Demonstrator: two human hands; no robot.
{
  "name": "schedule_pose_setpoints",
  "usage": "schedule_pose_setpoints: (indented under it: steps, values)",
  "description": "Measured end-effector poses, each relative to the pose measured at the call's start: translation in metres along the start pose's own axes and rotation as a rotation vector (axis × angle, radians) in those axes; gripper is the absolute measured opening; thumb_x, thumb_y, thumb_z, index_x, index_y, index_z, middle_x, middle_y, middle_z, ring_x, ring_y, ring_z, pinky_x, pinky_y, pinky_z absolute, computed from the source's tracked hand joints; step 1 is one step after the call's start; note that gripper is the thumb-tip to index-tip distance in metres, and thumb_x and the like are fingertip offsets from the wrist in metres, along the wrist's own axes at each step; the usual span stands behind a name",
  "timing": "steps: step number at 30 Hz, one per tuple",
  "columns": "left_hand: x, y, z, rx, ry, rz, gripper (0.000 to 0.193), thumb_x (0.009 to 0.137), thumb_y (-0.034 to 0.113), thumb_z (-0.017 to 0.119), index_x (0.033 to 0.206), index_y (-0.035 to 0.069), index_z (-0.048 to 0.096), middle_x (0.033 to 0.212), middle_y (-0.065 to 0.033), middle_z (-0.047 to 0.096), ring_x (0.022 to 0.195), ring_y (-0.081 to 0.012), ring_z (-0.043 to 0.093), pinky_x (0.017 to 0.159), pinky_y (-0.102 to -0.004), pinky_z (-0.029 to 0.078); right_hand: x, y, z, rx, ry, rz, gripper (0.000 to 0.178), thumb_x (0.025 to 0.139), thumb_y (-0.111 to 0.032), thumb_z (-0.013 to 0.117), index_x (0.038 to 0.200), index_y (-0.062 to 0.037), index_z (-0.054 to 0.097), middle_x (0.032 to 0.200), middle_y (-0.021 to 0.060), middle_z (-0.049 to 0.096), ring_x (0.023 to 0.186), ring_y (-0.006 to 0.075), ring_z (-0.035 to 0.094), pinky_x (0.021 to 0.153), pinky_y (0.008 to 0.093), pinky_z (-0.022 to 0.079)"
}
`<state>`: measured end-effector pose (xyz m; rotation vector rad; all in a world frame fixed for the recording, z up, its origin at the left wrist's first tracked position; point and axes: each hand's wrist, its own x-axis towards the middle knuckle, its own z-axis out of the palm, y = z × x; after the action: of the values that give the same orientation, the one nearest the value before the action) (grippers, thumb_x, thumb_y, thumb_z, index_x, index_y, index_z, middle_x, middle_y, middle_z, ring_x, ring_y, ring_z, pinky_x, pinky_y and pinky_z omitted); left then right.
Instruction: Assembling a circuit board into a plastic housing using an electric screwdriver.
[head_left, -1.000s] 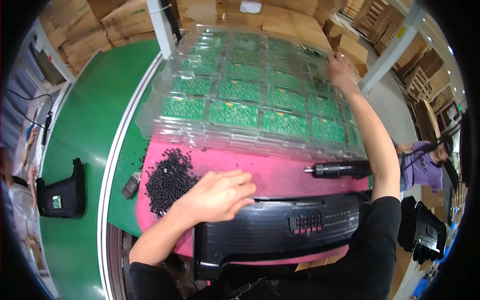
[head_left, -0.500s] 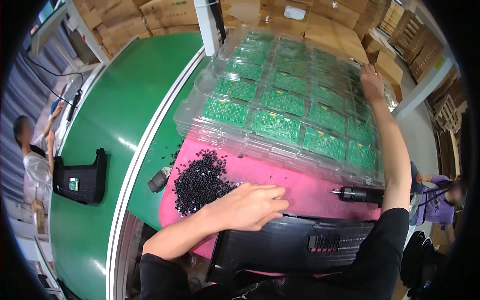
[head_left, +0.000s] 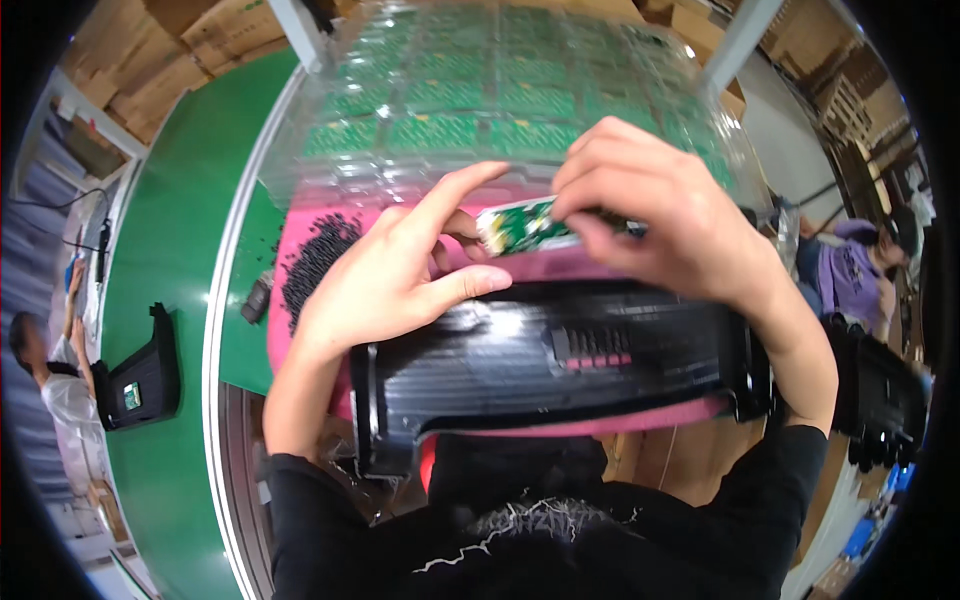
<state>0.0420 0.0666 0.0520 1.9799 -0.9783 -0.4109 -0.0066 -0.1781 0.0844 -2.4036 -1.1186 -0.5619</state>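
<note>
A green circuit board [head_left: 525, 225] is held by its right part in the bent fingers and thumb of my right hand [head_left: 670, 215], which is slightly blurred. At the board's left end is my left hand [head_left: 385, 265], thumb and index finger spread wide. Its other fingers curl close to that end; whether they touch it I cannot tell. Below both hands lies a long black plastic housing [head_left: 460, 370] with a slotted vent. It rests across the pink mat [head_left: 640, 418] near my body.
A heap of small black screws [head_left: 318, 262] lies left, beside a dark lump [head_left: 257, 298]. Clear trays of circuit boards [head_left: 435, 130] are stacked beyond the mat. On the green belt [head_left: 190, 240] sits another black housing [head_left: 145, 375]. People [head_left: 850, 270] are at both sides.
My right hand has come back from the far right of the trays with a circuit board. My left hand has lifted from above the housing and opened. The view has shifted downward.
</note>
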Motion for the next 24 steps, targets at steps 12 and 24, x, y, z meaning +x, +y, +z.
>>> schedule_pose_setpoints:
  steps: [12,24]
  values:
    - [0.002,0.021,0.052,-0.389,-0.249,0.127,0.037,0.097,0.012,0.055,0.131,-0.002,0.048,0.088,-0.0093,0.068,0.074,-0.0110,0.065,0.061,-0.0211,0.049,-0.097,-0.071,-0.015,-0.323,0.190,0.212,0.060,0.060,-0.001,0.083,0.115,0.0014,0.061,0.113,0.0156,0.063,0.103,0.0309,0.061,0.087,0.0366,0.051]
    - [0.004,-0.009,0.084,0.120,-0.173,0.274,0.054,0.069,0.008,0.081,0.119,0.003,0.060,0.108,-0.0094,0.065,0.081,-0.0170,0.064,0.061,-0.0258,0.058,-0.156,-0.065,0.037,0.032,0.220,0.604,0.050,0.062,-0.007,0.082,0.108,-0.0007,0.062,0.107,0.0112,0.065,0.101,0.0292,0.062,0.089,0.0360,0.049]
